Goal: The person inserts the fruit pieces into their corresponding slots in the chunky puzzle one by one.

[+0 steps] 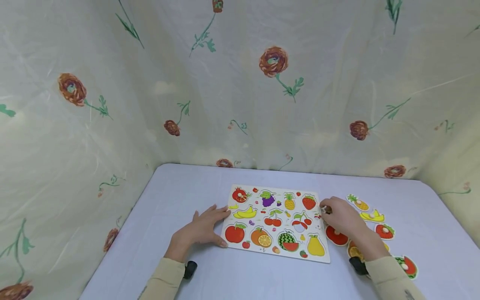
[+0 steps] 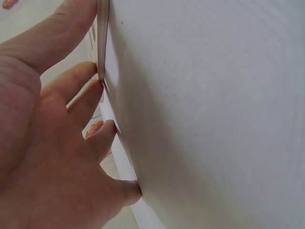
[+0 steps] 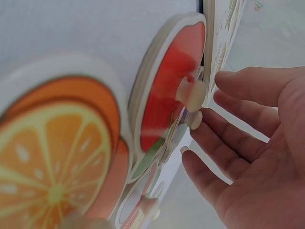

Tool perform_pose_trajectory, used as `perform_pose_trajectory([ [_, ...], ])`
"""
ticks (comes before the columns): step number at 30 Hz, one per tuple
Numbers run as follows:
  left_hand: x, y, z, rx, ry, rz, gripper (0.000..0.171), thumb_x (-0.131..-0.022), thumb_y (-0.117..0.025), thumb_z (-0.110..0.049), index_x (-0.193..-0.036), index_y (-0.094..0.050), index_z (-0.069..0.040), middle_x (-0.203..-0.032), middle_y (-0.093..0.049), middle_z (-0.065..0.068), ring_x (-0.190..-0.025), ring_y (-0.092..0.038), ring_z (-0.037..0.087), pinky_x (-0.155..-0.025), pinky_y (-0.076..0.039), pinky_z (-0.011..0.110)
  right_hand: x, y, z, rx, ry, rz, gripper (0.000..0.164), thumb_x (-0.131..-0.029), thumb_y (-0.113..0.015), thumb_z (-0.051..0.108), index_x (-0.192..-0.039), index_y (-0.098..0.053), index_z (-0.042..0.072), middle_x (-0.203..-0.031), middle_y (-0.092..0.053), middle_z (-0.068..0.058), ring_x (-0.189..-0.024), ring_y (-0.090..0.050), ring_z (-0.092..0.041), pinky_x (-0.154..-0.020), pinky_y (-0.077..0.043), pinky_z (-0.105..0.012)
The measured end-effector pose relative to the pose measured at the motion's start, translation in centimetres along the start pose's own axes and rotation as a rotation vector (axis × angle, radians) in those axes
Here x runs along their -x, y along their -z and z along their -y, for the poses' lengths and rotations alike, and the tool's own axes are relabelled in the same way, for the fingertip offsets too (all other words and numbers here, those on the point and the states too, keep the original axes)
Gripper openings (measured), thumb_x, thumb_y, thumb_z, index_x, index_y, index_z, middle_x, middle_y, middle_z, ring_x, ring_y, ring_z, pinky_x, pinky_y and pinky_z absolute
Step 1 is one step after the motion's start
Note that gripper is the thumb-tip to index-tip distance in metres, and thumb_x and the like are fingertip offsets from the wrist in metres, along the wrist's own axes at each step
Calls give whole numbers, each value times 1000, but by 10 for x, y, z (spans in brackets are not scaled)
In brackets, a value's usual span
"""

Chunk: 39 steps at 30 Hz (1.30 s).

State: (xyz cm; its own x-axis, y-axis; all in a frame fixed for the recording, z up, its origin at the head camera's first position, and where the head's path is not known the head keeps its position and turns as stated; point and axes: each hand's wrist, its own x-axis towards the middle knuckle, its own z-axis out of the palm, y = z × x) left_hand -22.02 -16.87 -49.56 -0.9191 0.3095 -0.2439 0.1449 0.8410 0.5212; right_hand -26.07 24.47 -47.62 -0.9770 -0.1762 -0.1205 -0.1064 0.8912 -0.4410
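A white fruit puzzle board (image 1: 258, 225) lies on the table, printed with an apple, bananas, grapes, cherries and other fruit. My left hand (image 1: 205, 226) is spread at the board's left side, its thumb near the front corner; in the left wrist view its fingertips (image 2: 97, 71) touch the board's edge. My right hand (image 1: 343, 214) is at the board's right edge, above loose fruit pieces. In the right wrist view its thumb and fingers are apart, with fingertips close to the round knobs of a red apple piece (image 3: 167, 90) and a piece behind it, mostly hidden.
Several knobbed fruit pieces lie right of the board, among them a pineapple (image 1: 358, 203), bananas (image 1: 373, 216), a strawberry (image 1: 385, 231), a watermelon (image 1: 408, 266) and an orange piece (image 3: 52, 157). A floral curtain (image 1: 232, 83) hangs behind the white table (image 1: 195, 179).
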Motion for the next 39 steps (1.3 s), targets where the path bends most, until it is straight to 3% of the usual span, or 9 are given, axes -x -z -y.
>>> perform_pose_trajectory([
  [6,1,0,-1,10,-2,0,95,-70,-89,-37,-152,-42,-26,-162,-34,-5,-155,-14,29,-118,-3,74,-1,3,-7,53,12,-38,35,-90,-70,14,-121,-66,-1,-111,-65,-21,-89,-56,-27,-77,-58,-40],
  [16,1,1,0,2,-3,7,95,-71,-88,-38,-152,-41,-27,-163,-33,-6,-155,-14,29,-118,-3,74,1,3,-16,60,-47,-16,27,-90,-68,10,-115,-68,-1,-103,-63,-18,-85,-54,-25,-68,-54,-32],
  [30,1,1,1,0,-2,4,95,-70,-88,-39,-152,-41,-27,-162,-34,-5,-156,-14,29,-118,-3,74,-2,5,-13,84,-15,0,18,-90,-69,9,-106,-70,0,-91,-65,-13,-81,-53,-24,-64,-47,-28],
  [39,1,1,0,6,-4,3,95,-71,-88,-39,-152,-41,-26,-162,-35,-4,-156,-14,29,-117,-3,74,-4,5,-14,104,-7,-20,18,-87,-71,9,-104,-70,1,-93,-65,-14,-82,-53,-26,-64,-47,-30],
])
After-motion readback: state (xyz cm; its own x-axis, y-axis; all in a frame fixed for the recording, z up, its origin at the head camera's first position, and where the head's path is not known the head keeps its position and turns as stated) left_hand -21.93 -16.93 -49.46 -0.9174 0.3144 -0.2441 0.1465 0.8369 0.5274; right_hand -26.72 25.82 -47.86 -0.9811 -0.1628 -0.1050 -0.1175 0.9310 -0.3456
